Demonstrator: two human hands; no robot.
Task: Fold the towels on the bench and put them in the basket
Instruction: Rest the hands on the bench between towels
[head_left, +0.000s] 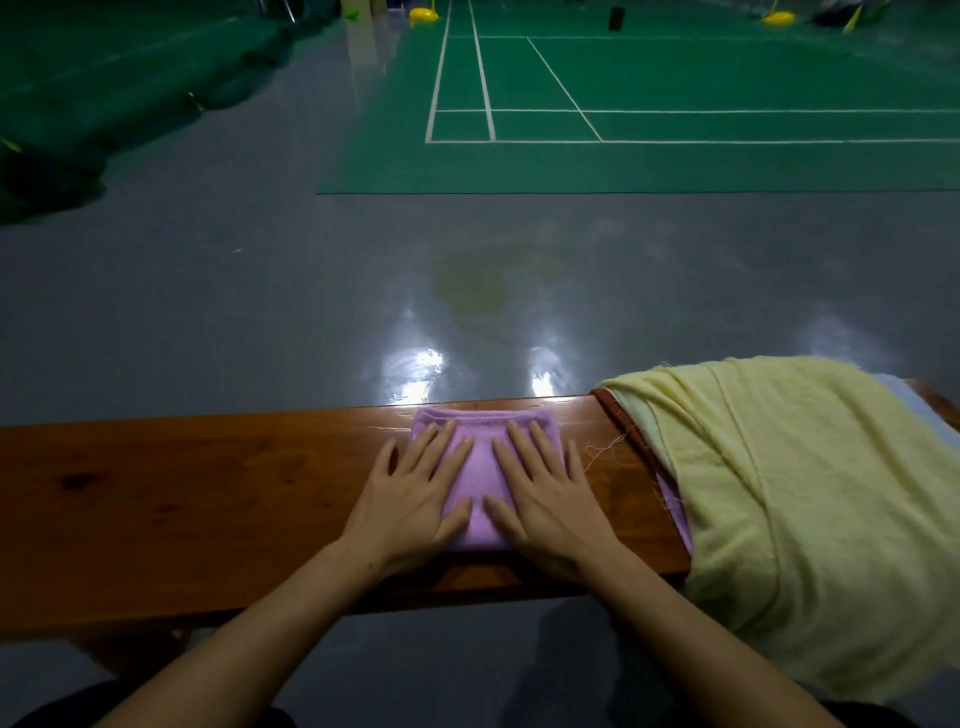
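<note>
Two hands are pressing flat on a folded purple towel (480, 480) lying at the centre of the wooden worktop (182, 488). The left hand (415, 499) is resting on the towel's 9 o'clock half and the right hand (540, 501) on its 3 o'clock half; on both, the fingers are lying straight and spread, gripping nothing, with palms bearing down on the cloth. The towel is sitting as a compact square, its rounded fold running along the 12 o'clock edge beside the far rim of the worktop. At 3 o'clock, well apart from the hands, a pile of unfolded towels is waiting: a pale yellow towel (810, 499) is draping over the worktop's end and hanging down at 5 o'clock, with a purple edge and a rust-coloured edge (623, 421) showing beneath it. No basket is appearing in view.

Judging from its look, the purple towel is light, soft and limp, so it is likely to sag or unfold if lifted by one corner. Taking hold along the two side edges, at 9 and 3 o'clock, with fingers slipping under the stacked layers, should keep the fold together during the transfer.
</note>
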